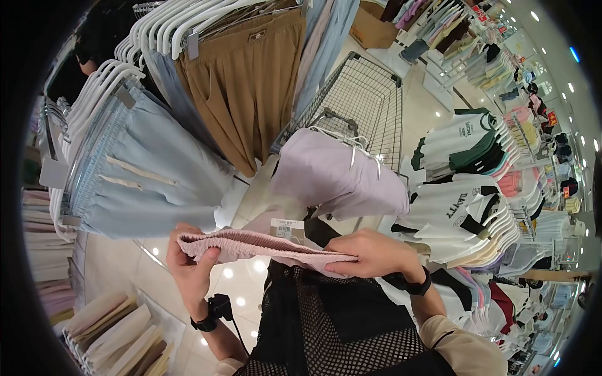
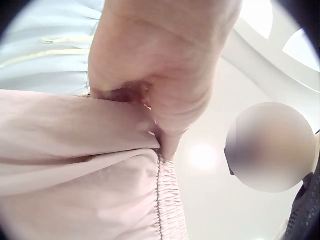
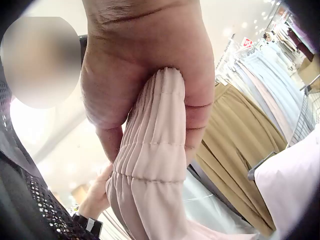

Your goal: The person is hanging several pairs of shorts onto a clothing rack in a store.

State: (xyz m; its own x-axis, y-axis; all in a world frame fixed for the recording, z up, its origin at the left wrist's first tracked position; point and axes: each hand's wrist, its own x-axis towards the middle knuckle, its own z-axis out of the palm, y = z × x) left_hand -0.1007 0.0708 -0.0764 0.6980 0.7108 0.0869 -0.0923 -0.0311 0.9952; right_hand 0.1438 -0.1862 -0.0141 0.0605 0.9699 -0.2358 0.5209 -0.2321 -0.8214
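A pink garment with a gathered elastic waistband (image 1: pixel 251 242) is stretched between both hands in front of the body. My left hand (image 1: pixel 191 266) grips one end of the band, thumb on the near side. The other end is pinched by my right hand (image 1: pixel 376 252). A white paper tag (image 1: pixel 287 230) stands up at the middle of the band. In the left wrist view the pink cloth (image 2: pixel 75 145) hangs below the left hand (image 2: pixel 155 65). The gathered band (image 3: pixel 155 125) runs out between thumb and fingers of the right hand (image 3: pixel 150 55) in the right wrist view.
Light blue pants (image 1: pixel 144 169) and brown pants (image 1: pixel 251 81) hang on racks at the left and top. A wire cart (image 1: pixel 370 94) stands ahead, lilac pants (image 1: pixel 338 172) over its near end. Shirts (image 1: pixel 458 207) hang on the right; folded clothes (image 1: pixel 119 326) lie at lower left.
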